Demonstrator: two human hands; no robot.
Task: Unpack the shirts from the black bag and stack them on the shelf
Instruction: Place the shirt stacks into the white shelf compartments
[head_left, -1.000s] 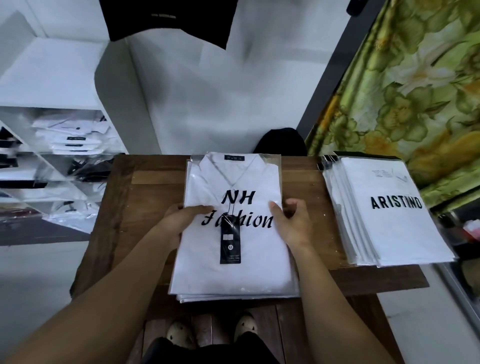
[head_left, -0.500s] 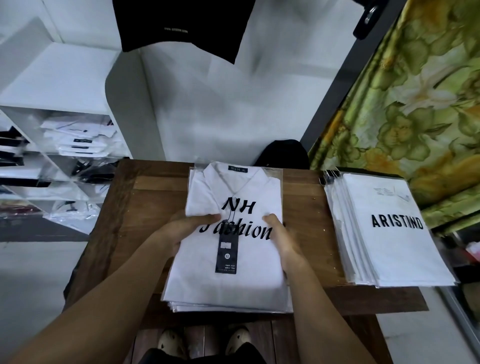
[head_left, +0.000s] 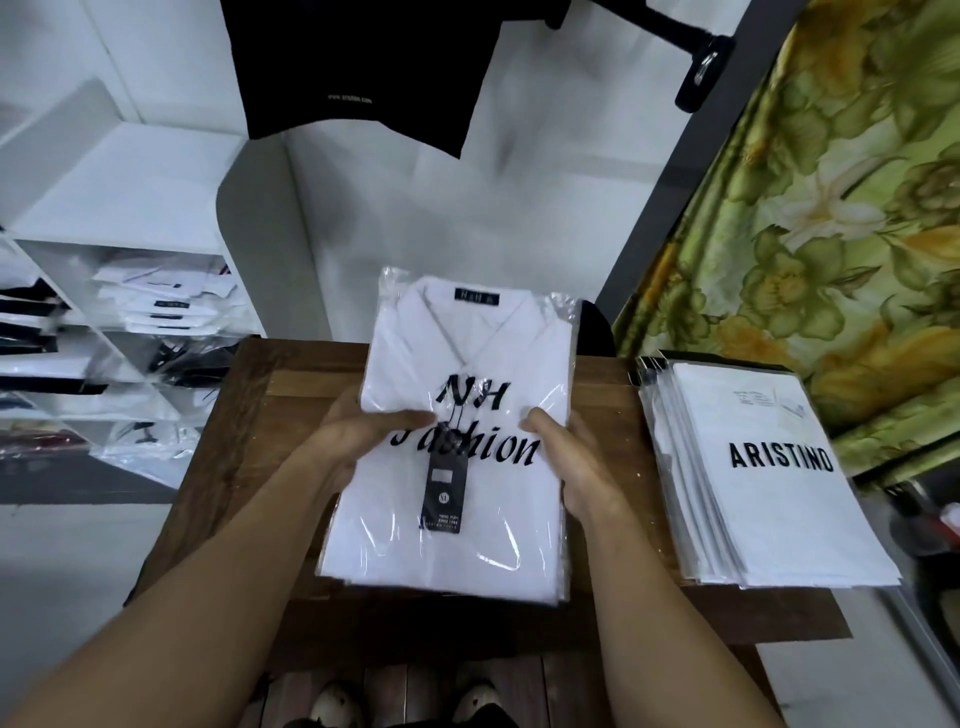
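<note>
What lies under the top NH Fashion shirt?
Edges of more bagged white shirts show beneath the NH Fashion shirt. Their fronts and count are hidden.

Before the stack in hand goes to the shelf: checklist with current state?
1. Left hand grips the shirt stack at its left edge, thumb on top: ok.
2. Right hand grips the right edge, thumb on top: ok.
3. Stack fully off the table: cannot tell. The far end is raised, the near end is unclear.
4. Other pile on the table lies apart from the held stack: ok.
5. Room on the shelf: space shows above the low white pile in one compartment: ok.
</note>
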